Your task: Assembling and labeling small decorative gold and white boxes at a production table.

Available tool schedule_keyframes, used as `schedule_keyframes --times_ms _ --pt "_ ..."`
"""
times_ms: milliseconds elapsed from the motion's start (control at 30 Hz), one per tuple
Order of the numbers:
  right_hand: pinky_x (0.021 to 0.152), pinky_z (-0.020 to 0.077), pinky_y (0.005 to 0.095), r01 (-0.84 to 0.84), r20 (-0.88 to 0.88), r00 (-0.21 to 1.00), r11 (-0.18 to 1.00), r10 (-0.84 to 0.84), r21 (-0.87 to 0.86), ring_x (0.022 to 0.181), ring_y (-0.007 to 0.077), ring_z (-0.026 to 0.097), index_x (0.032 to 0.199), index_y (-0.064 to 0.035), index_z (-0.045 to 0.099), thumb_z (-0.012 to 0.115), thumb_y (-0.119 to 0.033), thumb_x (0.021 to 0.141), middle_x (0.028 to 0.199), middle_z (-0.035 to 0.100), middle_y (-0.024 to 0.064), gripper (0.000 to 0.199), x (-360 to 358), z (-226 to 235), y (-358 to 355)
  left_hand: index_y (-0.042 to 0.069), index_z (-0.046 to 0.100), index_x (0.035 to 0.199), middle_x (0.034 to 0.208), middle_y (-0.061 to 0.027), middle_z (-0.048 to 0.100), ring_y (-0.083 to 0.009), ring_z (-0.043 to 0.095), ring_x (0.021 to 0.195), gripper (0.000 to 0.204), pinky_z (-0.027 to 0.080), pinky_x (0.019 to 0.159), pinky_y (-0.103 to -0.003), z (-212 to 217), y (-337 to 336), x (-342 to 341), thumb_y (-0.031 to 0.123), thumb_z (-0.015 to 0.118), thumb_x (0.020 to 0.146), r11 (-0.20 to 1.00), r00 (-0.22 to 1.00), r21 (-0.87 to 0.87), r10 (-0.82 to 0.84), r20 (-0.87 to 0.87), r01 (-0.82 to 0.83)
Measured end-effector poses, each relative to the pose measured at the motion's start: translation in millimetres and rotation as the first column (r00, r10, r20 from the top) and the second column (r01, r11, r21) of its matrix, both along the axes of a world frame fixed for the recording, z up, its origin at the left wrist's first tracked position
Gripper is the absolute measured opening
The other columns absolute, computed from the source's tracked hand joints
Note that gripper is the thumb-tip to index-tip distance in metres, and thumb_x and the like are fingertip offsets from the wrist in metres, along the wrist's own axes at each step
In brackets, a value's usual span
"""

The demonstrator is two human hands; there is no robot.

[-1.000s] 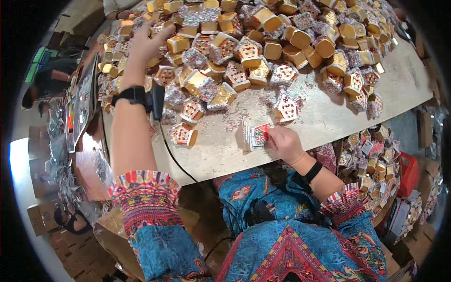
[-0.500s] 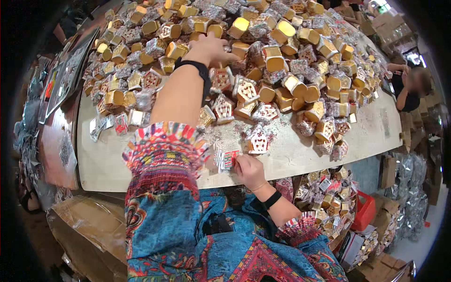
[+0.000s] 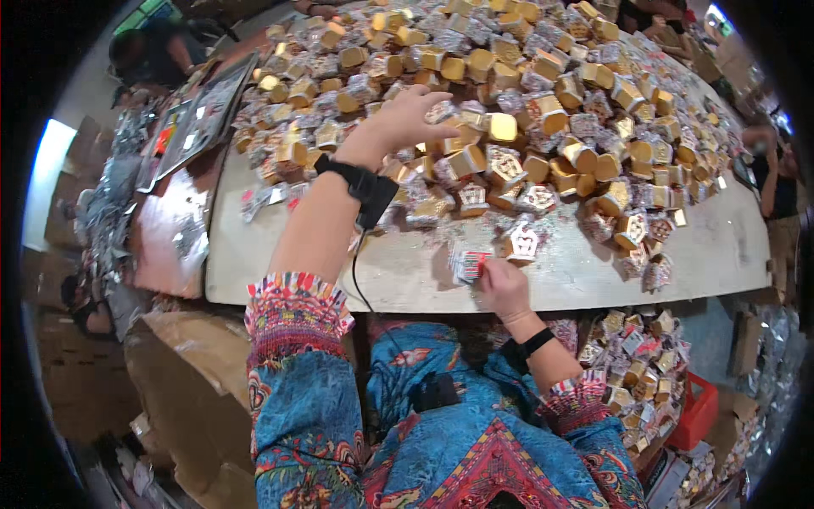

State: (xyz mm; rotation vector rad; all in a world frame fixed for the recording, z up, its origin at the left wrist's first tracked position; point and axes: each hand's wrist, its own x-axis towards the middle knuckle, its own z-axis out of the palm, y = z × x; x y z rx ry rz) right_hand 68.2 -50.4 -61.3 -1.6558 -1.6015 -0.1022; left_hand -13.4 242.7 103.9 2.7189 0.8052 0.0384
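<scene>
My left hand (image 3: 402, 124) is over the near left part of a big pile of small house-shaped ornaments (image 3: 506, 166) with gold bases, many in clear wrap. Its fingers are stretched out and apart, and nothing shows in its grip. Close to the table's near edge, my right hand (image 3: 506, 289) pinches a small stack of printed cards (image 3: 468, 266) in red, green and white. Just beyond that hand stands a single white and red house ornament (image 3: 522, 243). Both wrists wear black bands.
The pale table (image 3: 263, 254) has a curved near edge. Below it at right are a heap of more ornaments (image 3: 636, 373) and a red bin (image 3: 695, 411). An open cardboard box (image 3: 186, 356) stands at lower left. Other people are around the table's far side and ends.
My left hand has drawn back from the pile toward me and a little left, fingers still spread. The right hand keeps hold of the cards. The whole view has turned somewhat.
</scene>
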Motion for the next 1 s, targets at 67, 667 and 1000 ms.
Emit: schedule_keyframes --times_ms 67,667,1000 --pt "0.057 0.0481 0.0381 -0.012 -0.006 1.000 0.999 0.012 -0.051 0.065 0.0288 0.058 0.088 -0.0056 0.057 0.060 -0.001 0.069 0.075 0.058 0.0109 0.020 4 0 -3 0.013 0.043 0.136 0.135 -0.0220 0.041 -0.0359 0.043 0.122 0.073 0.038 0.100 -0.042 9 0 -43 0.050 0.065 0.078 1.000 0.987 -0.020 0.018 0.162 -0.015" --pt "0.063 0.0483 0.0380 0.000 -0.106 0.994 0.999 0.005 0.051 0.071 0.0336 0.061 0.088 -0.0012 0.059 0.056 -0.002 0.081 0.079 0.061 0.0167 0.007 -2 -3 -2 0.002 0.054 0.109 0.106 -0.0217 0.050 -0.0395 0.056 0.091 0.045 0.049 0.077 -0.046 -95 -102 -179 0.009 0.069 0.067 0.867 0.900 0.250 0.431 0.060 -0.432" --pt "0.053 0.0439 0.0326 -0.116 -0.292 0.948 0.991 0.129 0.062 0.055 0.0246 0.055 0.081 -0.0001 0.058 0.059 -0.003 0.081 0.066 0.056 0.0136 0.003 -17 88 39 0.006 0.058 0.106 0.101 -0.0153 0.053 -0.0330 0.056 0.093 0.045 0.050 0.080 -0.038 -88 -85 -194 0.018 0.071 0.065 0.778 0.509 -0.323 0.607 0.610 -0.539"
